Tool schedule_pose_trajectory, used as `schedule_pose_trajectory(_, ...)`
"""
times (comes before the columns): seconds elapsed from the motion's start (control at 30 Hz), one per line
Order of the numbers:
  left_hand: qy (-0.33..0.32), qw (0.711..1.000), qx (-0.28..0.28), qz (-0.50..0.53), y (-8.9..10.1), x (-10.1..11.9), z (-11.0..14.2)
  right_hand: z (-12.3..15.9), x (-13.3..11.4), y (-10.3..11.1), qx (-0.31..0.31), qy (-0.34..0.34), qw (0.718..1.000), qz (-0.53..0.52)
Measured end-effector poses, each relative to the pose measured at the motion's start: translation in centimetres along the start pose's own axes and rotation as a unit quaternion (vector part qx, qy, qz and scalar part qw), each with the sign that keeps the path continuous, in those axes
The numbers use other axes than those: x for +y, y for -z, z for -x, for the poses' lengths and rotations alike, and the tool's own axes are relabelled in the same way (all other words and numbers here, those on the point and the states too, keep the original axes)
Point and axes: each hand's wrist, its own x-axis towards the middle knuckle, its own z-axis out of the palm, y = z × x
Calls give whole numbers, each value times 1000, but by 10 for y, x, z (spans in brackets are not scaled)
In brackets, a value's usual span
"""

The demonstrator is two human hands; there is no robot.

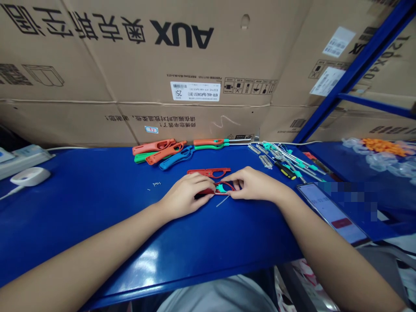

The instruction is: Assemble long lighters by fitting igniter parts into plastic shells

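My left hand (190, 193) is closed around the left part of a red lighter shell half (231, 185), over the blue table. My right hand (248, 184) pinches at the shell's right end, its fingertips on or close to a thin pale wire. A teal trigger piece (221, 188) shows inside the shell between my hands. A thin clear tube or wire (222, 202) sticks out below it. Just behind my hands lies another red shell half (214, 172). What the left fingers cover inside the shell is hidden.
Several orange, green and blue lighter shells (162, 151) lie at the back. Beside them is an orange-green lighter (211, 143) with a metal tube. Metal rods with teal parts (295, 158), a screwdriver (286, 170) and a phone (331, 212) are rightward. Small screws (156, 184) lie left.
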Motion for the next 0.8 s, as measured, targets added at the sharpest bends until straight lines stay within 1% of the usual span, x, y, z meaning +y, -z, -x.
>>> schedule_pose_trajectory(0.1, -10, 1000, -2, 2, -1, -2, 1, 1, 1, 1, -4, 14, 1000, 5)
schedule_pose_trajectory(0.2, -18, 1000, -5, 7, -1, -1, 0, 1, 3, 4, 4, 53, 998, 12)
schedule_pose_trajectory(0.27, -20, 1000, -5, 9, -1, 0, 0, 1, 6, 9, 30, 69, 997, 15)
schedule_pose_trajectory(0.3, -18, 1000, -3, 10, -1, 0, 0, 2, 8, 12, 55, 59, 997, 22)
schedule_pose_trajectory(0.33, -14, 1000, -1, 11, -1, 1, 0, 2, 11, 16, 88, 31, 995, 39)
schedule_pose_trajectory(0.37, -8, 1000, 1, 12, -1, 1, 0, 4, 15, 21, 127, -15, 990, 67)
schedule_pose_trajectory(0.4, 1, 1000, 3, 13, -1, 1, 0, 5, 20, 26, 165, -78, 978, 103)
schedule_pose_trajectory(0.43, 13, 1000, 3, 12, -1, 1, 1, 7, 25, 31, 197, -150, 958, 143)
schedule_pose_trajectory(0.47, 25, 1000, 3, 9, -1, 1, 1, 8, 30, 35, 217, -226, 933, 176)
schedule_pose_trajectory(0.5, 37, 999, 2, 6, -1, 1, 2, 9, 36, 38, 222, -292, 909, 199)
schedule_pose_trajectory(0.53, 47, 999, 1, 3, -1, 2, 2, 10, 41, 40, 215, -343, 890, 211)
schedule_pose_trajectory(0.57, 54, 999, 0, -1, -1, 2, 2, 10, 46, 41, 201, -381, 877, 215)
schedule_pose_trajectory(0.67, 65, 998, -3, -13, -1, 2, 3, 8, 55, 40, 158, -436, 861, 210)
schedule_pose_trajectory(0.73, 72, 997, -6, -22, -1, 3, 2, 6, 58, 38, 145, -448, 859, 201)
schedule_pose_trajectory(0.8, 68, 997, -3, -21, -1, 3, 2, 5, 59, 38, 141, -441, 865, 195)
